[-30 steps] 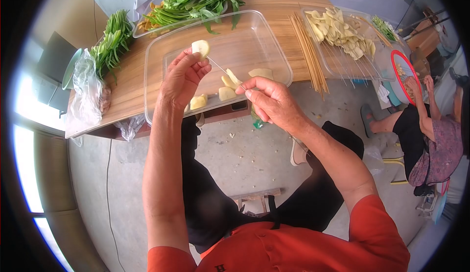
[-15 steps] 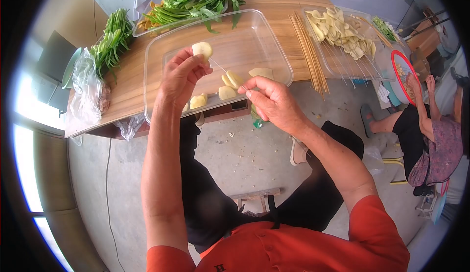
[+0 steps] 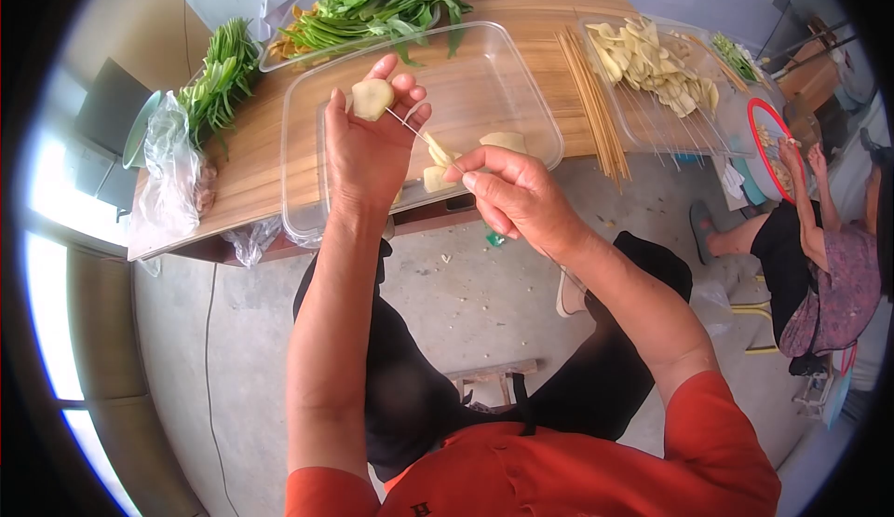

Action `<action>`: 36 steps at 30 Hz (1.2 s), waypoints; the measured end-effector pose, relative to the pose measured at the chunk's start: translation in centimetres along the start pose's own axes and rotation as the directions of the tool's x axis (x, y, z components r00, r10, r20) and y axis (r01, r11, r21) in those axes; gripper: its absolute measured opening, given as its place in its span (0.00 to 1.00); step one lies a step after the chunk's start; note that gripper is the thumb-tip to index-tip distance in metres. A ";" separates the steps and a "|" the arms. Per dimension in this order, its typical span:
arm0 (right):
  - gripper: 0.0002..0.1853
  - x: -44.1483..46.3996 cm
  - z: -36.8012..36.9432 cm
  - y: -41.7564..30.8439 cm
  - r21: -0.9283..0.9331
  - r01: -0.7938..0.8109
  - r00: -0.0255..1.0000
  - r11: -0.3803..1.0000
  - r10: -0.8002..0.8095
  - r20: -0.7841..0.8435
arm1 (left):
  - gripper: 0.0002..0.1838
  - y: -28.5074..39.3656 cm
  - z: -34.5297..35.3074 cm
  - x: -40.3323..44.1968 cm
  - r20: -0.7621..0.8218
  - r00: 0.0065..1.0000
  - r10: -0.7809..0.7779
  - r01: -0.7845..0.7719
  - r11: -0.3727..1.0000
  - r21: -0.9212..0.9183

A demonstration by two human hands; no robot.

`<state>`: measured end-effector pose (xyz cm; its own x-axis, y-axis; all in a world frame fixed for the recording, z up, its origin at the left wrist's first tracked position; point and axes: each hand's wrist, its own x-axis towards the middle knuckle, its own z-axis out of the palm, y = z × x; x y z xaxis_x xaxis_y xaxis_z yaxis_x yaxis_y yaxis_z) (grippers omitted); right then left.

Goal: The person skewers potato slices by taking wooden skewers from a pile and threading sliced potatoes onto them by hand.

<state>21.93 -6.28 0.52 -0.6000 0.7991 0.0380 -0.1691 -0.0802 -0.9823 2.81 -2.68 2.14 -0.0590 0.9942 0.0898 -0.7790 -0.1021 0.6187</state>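
My left hand (image 3: pixel 372 149) is turned palm up, its fingers loosely curled around a pale potato slice (image 3: pixel 372 99). A thin metal skewer (image 3: pixel 402 122) reaches from my right hand (image 3: pixel 517 198) to that slice. My right thumb and fingers pinch the skewer's near end. Another slice (image 3: pixel 439 150) sits on the skewer close to my right fingers. Beneath my hands is a clear plastic tray (image 3: pixel 549 135), with more potato slices (image 3: pixel 503 141) lying along its near side; my hands hide part of them.
To the right, a clear tray holds heaped slices (image 3: pixel 652 65) and metal skewers, beside a bundle of bamboo skewers (image 3: pixel 596 112). Leafy greens (image 3: pixel 391 0) lie at the back, and a plastic bag (image 3: pixel 168 172) at the left. Another person (image 3: pixel 829 265) sits right, hands at a red-rimmed basin (image 3: pixel 765 149).
My left hand has turned from a thumb-and-finger pinch to palm up with spread fingers, the slice still in it. The skewer now meets this slice. My right hand has barely moved.
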 end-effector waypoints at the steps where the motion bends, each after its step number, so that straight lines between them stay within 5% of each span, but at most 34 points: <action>1: 0.11 0.0 0.1 0.0 0.027 -0.011 1.000 1.000 0.011 0.007 | 0.31 0.0 -0.4 0.1 0.000 1.000 0.000 0.000 1.000 0.001; 6: 0.10 0.2 0.5 0.0 0.029 -0.010 1.000 1.000 0.010 0.013 | 0.25 -0.8 -2.4 1.1 0.150 0.988 0.030 -0.017 0.996 -0.088; 12: 0.07 0.3 1.0 0.2 -0.121 0.039 0.998 0.992 -0.045 -0.047 | 0.22 -0.7 -2.2 1.0 0.101 0.994 0.043 -0.032 0.993 -0.115; 14: 0.07 0.4 1.1 0.8 -0.435 0.181 0.966 0.882 -0.243 -0.090 | 0.21 -0.7 -2.3 1.0 0.098 0.994 0.047 -0.036 0.993 -0.110; 15: 0.07 0.5 1.1 1.1 -0.435 0.181 0.966 0.882 -0.242 -0.090 | 0.21 -0.8 -2.3 1.0 0.095 0.994 0.050 -0.040 0.994 -0.106; 17: 0.07 0.7 1.1 1.5 -0.699 0.335 0.855 0.632 -0.515 -0.056 | 0.21 -0.8 -2.2 0.9 0.085 0.995 0.049 -0.040 0.993 -0.111; 20: 0.08 0.8 1.0 1.6 -0.785 0.314 0.842 0.534 -0.539 -0.030 | 0.20 -0.6 -2.1 0.8 0.076 0.996 0.055 -0.045 0.992 -0.122; 23: 0.08 0.4 1.2 0.8 -0.744 0.251 0.893 0.619 -0.445 -0.068 | 0.20 -0.5 -2.2 0.9 0.066 0.996 0.063 -0.053 0.989 -0.140; 36: 0.07 0.6 1.2 1.3 -0.740 0.308 0.868 0.598 -0.494 -0.039 | 0.19 -0.4 -2.8 1.1 0.105 0.993 0.059 -0.042 0.987 -0.154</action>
<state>20.44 -6.60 -0.52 -0.4073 0.7566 0.5116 0.2930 0.6388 -0.7114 1.26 -1.47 -0.22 -0.0390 0.9776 0.2070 -0.8627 -0.1374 0.4866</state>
